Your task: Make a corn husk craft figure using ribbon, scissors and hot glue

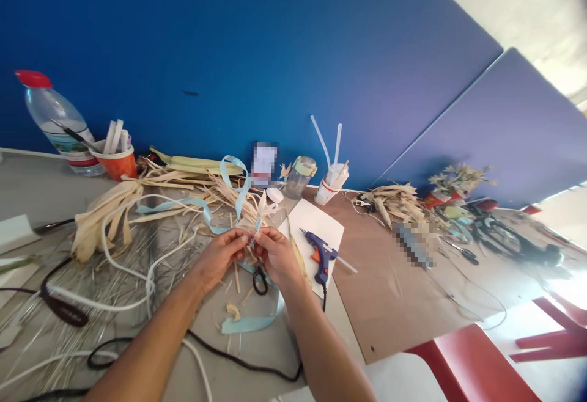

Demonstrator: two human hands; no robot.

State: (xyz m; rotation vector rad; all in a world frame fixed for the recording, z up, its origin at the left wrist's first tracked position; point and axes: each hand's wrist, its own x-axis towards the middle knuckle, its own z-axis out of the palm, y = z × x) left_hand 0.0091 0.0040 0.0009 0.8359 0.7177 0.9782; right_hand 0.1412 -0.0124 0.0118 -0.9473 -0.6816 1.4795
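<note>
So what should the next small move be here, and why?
Probably draw the light blue ribbon snug at the base of the pale husk piece: the left hand and right hand pinch close together there, while the ribbon curls loosely beyond them.

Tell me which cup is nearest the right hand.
The white cup, right of the jar. The orange cup by the bottle and the red containers by the flowers stand farther off.
</note>
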